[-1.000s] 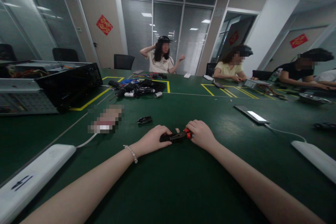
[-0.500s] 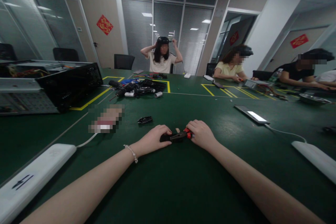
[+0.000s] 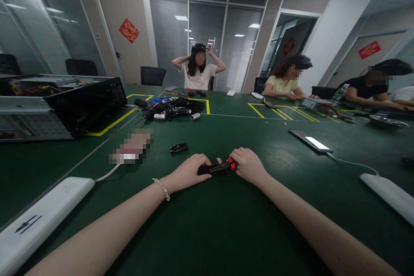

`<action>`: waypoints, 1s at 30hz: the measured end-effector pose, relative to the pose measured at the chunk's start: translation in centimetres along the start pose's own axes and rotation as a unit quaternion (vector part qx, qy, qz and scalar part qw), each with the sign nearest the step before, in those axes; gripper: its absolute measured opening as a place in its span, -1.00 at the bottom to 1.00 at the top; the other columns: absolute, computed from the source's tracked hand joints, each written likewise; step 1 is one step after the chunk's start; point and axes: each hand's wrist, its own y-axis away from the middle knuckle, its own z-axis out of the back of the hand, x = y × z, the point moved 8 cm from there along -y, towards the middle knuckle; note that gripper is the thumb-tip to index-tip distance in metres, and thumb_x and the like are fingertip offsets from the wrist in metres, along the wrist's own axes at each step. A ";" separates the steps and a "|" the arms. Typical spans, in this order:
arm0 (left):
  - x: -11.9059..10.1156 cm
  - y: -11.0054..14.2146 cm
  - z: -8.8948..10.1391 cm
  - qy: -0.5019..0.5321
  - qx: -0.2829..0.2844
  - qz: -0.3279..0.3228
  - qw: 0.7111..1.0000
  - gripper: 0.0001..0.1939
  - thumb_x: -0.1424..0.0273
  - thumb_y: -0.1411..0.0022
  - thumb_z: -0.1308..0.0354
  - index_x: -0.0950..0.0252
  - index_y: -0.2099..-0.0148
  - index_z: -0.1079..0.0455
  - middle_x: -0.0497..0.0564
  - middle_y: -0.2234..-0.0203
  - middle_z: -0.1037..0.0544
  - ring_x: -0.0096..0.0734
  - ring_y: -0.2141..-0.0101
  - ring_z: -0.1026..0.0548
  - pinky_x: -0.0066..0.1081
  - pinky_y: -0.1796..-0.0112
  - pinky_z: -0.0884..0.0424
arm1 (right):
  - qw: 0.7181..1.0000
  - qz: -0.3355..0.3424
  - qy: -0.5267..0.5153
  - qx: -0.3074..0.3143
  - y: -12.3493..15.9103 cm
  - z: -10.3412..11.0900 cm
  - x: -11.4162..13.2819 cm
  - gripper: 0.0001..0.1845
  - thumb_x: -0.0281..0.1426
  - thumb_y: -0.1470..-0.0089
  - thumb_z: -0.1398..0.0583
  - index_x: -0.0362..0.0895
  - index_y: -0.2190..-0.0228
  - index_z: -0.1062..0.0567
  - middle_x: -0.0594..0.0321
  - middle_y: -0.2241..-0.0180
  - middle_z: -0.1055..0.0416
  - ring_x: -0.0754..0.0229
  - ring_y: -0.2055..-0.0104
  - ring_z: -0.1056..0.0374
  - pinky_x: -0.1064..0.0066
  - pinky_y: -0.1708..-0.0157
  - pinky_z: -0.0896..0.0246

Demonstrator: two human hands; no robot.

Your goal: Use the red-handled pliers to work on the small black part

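Observation:
My left hand [image 3: 190, 170], a bracelet at its wrist, is closed on a small black part [image 3: 203, 169] low over the green table [image 3: 207, 233]. In my right hand [image 3: 248, 166] are pliers [image 3: 223, 167] with red handles, their dark jaws pointing left at the black part. Whether the jaws grip it I cannot tell. A small pale piece [image 3: 219, 160] shows just behind the jaws. Beyond my left hand lies a black plastic shell [image 3: 178, 148], apart from both hands.
An open computer case [image 3: 90, 105] stands at the left. Farther back is a heap of black tools and cables [image 3: 174, 108]. White power banks [image 3: 48, 220] lie left and right, one cabled to a phone [image 3: 308, 140]. Several people sit across the table.
My hands, the pliers and the black part stay nearly still. Across the table, a person has raised a second hand to their headgear.

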 end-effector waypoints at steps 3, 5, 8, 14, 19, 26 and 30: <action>0.0 0.0 0.0 0.000 -0.001 -0.001 1.000 -0.77 0.38 -0.05 -0.17 0.25 0.20 -0.28 -0.02 0.24 -0.36 -0.31 0.21 -0.33 -0.33 0.20 -0.27 | 1.000 0.003 0.001 0.000 0.0 0.0 0.1 -0.78 -0.57 0.21 -0.10 -0.16 0.41 -0.38 0.20 0.37 -0.35 0.20 0.33 -0.18 0.41 0.33 0.00; 0.1 0.0 -0.1 0.000 0.000 -0.001 1.000 -0.77 0.38 -0.05 -0.17 0.25 0.20 -0.28 -0.02 0.24 -0.36 -0.32 0.21 -0.33 -0.33 0.20 -0.27 | 1.000 0.006 0.002 0.000 -0.1 0.0 0.2 -0.79 -0.57 0.21 -0.10 -0.16 0.41 -0.38 0.19 0.38 -0.35 0.20 0.34 -0.18 0.41 0.33 0.00; 0.2 0.0 -0.1 0.001 -0.001 -0.002 1.000 -0.78 0.38 -0.06 -0.16 0.25 0.20 -0.28 -0.02 0.23 -0.36 -0.32 0.20 -0.33 -0.33 0.19 -0.26 | 1.000 0.007 -0.001 0.000 -0.1 0.1 0.2 -0.81 -0.57 0.20 -0.10 -0.16 0.42 -0.38 0.19 0.38 -0.35 0.20 0.34 -0.18 0.41 0.34 0.00; 0.2 0.0 -0.1 0.002 0.002 -0.010 1.000 -0.77 0.36 -0.07 -0.15 0.23 0.18 -0.27 -0.03 0.23 -0.35 -0.33 0.21 -0.33 -0.34 0.21 -0.27 | 1.000 0.002 -0.009 -0.001 0.0 0.0 0.1 -0.80 -0.57 0.20 -0.11 -0.16 0.41 -0.38 0.20 0.36 -0.35 0.21 0.33 -0.18 0.41 0.33 -0.01; 0.3 0.0 -0.1 -0.001 -0.001 -0.014 1.000 -0.76 0.36 -0.07 -0.15 0.24 0.18 -0.27 -0.03 0.23 -0.35 -0.33 0.21 -0.33 -0.33 0.20 -0.27 | 1.000 0.006 -0.008 0.002 -0.1 0.1 0.2 -0.79 -0.58 0.20 -0.10 -0.17 0.41 -0.38 0.20 0.37 -0.34 0.20 0.33 -0.17 0.41 0.33 0.00; 0.4 0.0 -0.2 -0.005 -0.002 -0.016 1.000 -0.77 0.37 -0.06 -0.16 0.25 0.19 -0.27 -0.02 0.24 -0.36 -0.33 0.21 -0.33 -0.34 0.21 -0.26 | 1.000 0.011 0.001 0.005 -0.1 -0.1 0.2 -0.80 -0.57 0.22 -0.08 -0.17 0.43 -0.37 0.20 0.39 -0.33 0.20 0.34 -0.15 0.41 0.33 0.03; 0.4 0.0 -0.2 -0.002 0.000 -0.012 1.000 -0.76 0.37 -0.06 -0.16 0.24 0.19 -0.27 -0.02 0.23 -0.36 -0.32 0.21 -0.33 -0.33 0.20 -0.26 | 1.000 0.006 0.001 0.006 -0.1 -0.1 0.1 -0.79 -0.58 0.22 -0.08 -0.17 0.43 -0.37 0.21 0.39 -0.33 0.21 0.35 -0.14 0.41 0.34 0.03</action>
